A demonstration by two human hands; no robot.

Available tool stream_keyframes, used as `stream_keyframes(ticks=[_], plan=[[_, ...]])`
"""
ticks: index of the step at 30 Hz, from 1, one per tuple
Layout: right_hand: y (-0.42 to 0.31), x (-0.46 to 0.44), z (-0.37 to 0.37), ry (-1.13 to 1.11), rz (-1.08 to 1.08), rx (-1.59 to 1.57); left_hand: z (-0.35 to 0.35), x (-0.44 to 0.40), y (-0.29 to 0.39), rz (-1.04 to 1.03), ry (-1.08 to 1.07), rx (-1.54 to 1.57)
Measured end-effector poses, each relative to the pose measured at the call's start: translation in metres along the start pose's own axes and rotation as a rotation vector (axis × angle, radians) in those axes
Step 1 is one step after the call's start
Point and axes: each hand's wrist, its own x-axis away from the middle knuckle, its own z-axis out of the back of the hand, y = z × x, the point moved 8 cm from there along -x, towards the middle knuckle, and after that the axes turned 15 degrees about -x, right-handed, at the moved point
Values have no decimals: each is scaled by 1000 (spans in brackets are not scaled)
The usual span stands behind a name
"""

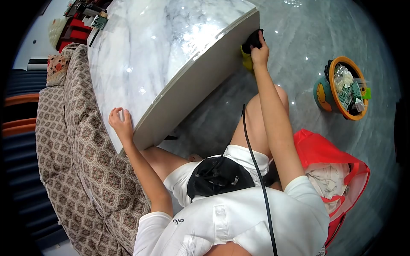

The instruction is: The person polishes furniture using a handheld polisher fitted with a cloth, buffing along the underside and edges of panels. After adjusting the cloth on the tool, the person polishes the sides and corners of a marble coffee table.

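Note:
My right hand (260, 54) reaches out to the far end of the table's side panel. It is closed on a black and yellow cloth (247, 60), which lies against the panel's end; part of the cloth is hidden by my fingers. My left hand (121, 123) rests on the near corner of the marble-patterned table (141, 47). Its fingers are slightly bent and apart, with nothing in them. The table's pale grey side panel (200, 83) faces me.
A sofa with a patterned cover (81, 145) runs along the left. On the right, an orange-rimmed bin (337, 104) full of waste stands on the grey floor. Beside me is a red bag (311, 145) with white fabric. A black cable (257, 175) crosses my lap.

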Motion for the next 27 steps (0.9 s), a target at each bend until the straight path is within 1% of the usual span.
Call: stream_keyframes(ticks=[3, 5, 9, 11, 15, 17, 20, 21, 23, 24, 26, 27], plan=[[-6, 2, -1, -27, -47, -35, 0, 0, -1, 4, 10, 12], [-18, 3, -6, -74, 23, -9, 0, 0, -2, 11, 7, 25], [-6, 0, -4, -93, 53, -8, 0, 0, -2, 11, 9, 13], [23, 4, 5, -33, -184, 112, 2, 1, -1, -10, 35, -20], [5, 7, -3, -74, -170, 14, 2, 1, -2, 6, 43, -11], [-15, 6, -11, -123, -44, -5, 2, 1, -4, 18, 47, -4], [-6, 5, -8, -93, -13, 15, 2, 1, -4, 14, 45, 3], [-5, 5, -7, -94, -13, 15, 1, 1, -5, 15, 45, 3], [4, 5, -2, -49, -118, 63, 2, 1, -4, 0, 57, -12], [7, 5, -1, -47, -118, 63, 2, 1, -4, -2, 57, -13], [6, 1, -3, -62, -57, -115, 2, 1, -3, 3, 59, -14], [4, 1, -3, -63, -57, -115, 4, 1, -1, 4, 58, -15]])
